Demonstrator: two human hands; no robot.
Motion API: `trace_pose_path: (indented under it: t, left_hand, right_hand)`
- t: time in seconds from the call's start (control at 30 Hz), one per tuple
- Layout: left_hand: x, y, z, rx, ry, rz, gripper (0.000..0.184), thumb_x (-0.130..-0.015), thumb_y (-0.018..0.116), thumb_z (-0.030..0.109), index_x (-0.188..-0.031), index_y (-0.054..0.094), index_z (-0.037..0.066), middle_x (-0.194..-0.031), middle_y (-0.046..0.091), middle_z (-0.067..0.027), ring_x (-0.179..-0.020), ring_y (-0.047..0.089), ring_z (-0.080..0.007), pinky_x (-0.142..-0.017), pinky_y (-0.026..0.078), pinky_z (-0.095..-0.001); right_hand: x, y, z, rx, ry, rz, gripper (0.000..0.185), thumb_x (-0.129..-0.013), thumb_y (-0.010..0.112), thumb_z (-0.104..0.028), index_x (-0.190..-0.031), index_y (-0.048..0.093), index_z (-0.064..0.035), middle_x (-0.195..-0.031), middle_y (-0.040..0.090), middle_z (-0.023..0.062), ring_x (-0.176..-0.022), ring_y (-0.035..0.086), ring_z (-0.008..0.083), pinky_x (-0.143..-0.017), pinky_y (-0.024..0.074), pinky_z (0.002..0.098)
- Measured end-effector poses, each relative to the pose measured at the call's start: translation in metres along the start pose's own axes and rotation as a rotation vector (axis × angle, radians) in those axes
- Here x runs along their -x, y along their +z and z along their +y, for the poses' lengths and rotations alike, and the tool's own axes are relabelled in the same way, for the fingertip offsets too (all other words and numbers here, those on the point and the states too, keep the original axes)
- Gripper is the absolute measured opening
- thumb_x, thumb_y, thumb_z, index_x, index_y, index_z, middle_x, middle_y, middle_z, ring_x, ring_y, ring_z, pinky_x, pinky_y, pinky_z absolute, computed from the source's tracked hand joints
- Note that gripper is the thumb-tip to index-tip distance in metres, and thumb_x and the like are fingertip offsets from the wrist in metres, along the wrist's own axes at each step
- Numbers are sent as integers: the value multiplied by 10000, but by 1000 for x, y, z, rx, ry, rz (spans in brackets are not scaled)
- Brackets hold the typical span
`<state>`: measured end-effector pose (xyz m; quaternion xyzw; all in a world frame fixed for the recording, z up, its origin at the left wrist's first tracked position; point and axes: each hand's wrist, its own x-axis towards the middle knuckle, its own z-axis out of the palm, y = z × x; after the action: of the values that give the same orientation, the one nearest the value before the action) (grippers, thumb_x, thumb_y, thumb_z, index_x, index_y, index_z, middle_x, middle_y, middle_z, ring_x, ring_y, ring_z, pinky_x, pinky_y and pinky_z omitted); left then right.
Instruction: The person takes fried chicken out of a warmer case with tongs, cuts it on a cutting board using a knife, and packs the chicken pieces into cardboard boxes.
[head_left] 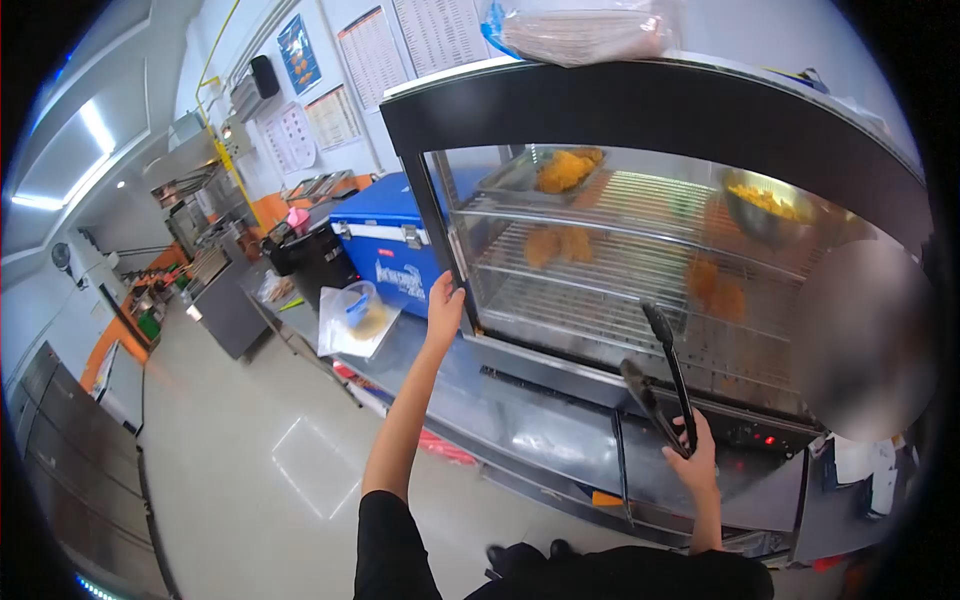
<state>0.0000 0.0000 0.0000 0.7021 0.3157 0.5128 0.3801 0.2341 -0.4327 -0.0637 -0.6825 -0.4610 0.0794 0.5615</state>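
Note:
My right hand [692,450] is closed on black tongs [672,375], whose two arms stand apart in front of the glass display cabinet [590,368]. Raised at the cabinet's left front edge is my left hand [446,300], with its fingers close together at the frame; whether they grip anything is too small to tell. Behind the glass, a metal tray [510,178] on the upper shelf holds fried food [568,170]. A metal bowl [765,222] of yellow pieces stands at the upper right. More fried pieces [560,246] show lower down, perhaps partly as reflections.
A blue cooler box [385,230] stands left of the cabinet. Near it are a plastic container [360,305] on white paper and a black bin [318,258]. A dark rod [622,465] lies across the steel counter's front [545,430]. Packaged goods [585,35] rest on top.

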Motion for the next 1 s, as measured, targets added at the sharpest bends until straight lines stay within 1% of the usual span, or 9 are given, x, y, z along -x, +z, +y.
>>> trace_pose_path:
  t: [0.07,0.17,0.23,0.33,0.57,0.7,0.83,0.9,1.0]
  left_hand:
    - [-9,36,4,99,76,14,473,-790,527,53,-1232,378,-24,-1282,337,-164,-1136,428,-283,-945,352,-341]
    - [-22,14,-2,111,230,145,397,-788,518,47,-1171,433,-16,-1110,457,-127,-1008,489,-231,-924,372,-318]
    - [-23,18,10,336,65,91,317,-793,502,33,-1108,467,8,-1011,471,-74,-843,477,-140,-792,415,-255]
    - [-41,16,-4,527,-115,88,279,-799,477,37,-1078,483,39,-1031,483,-31,-588,387,-58,-486,323,-190]
    - [5,43,13,645,31,-237,395,-789,466,-28,-1174,400,36,-1202,420,-71,-868,467,-75,-681,374,-170]
    - [34,75,29,734,115,-548,472,-776,503,-20,-1226,379,56,-1228,406,-43,-639,451,-37,-546,384,-180]
    - [17,65,64,137,206,-913,380,-769,556,27,-1141,488,59,-988,588,-79,-682,543,-110,-579,427,-264]
    - [-19,67,72,278,848,-329,271,-727,573,62,-998,567,72,-907,618,-88,-639,576,-234,-568,442,-322]
    - [-81,42,88,-225,963,15,220,-734,591,98,-948,601,148,-941,515,-10,-847,467,-223,-752,315,-373]
  right_hand:
    - [3,-26,-14,136,12,59,750,-518,736,-125,-1209,449,-85,-964,524,29,-746,442,164,-683,402,291]
    - [16,38,-36,173,78,236,787,-486,748,-132,-1212,447,-81,-962,529,31,-751,448,167,-679,400,291]
    - [15,47,-40,211,80,313,810,-466,748,-148,-1215,446,-81,-965,533,41,-760,461,170,-679,399,290]
    - [3,57,-79,292,54,384,845,-439,762,-184,-1215,445,-71,-961,536,48,-744,464,172,-667,405,287]
    - [-63,71,-199,554,62,374,875,-426,768,-232,-1221,438,-71,-886,547,61,-733,496,206,-649,415,280]
    - [-87,92,-262,871,75,303,811,-498,760,-288,-1209,445,-59,-884,554,86,-747,524,245,-672,429,318]
    - [-109,107,-302,1014,120,217,736,-599,724,-379,-1187,455,-28,-911,558,136,-838,547,283,-732,429,365]
    - [-121,108,-313,1029,147,227,725,-619,710,-396,-1186,456,-23,-917,557,147,-870,546,293,-753,427,370]
    - [-135,106,-336,1124,188,270,702,-641,696,-394,-1187,461,-20,-970,562,157,-939,543,303,-814,421,377]
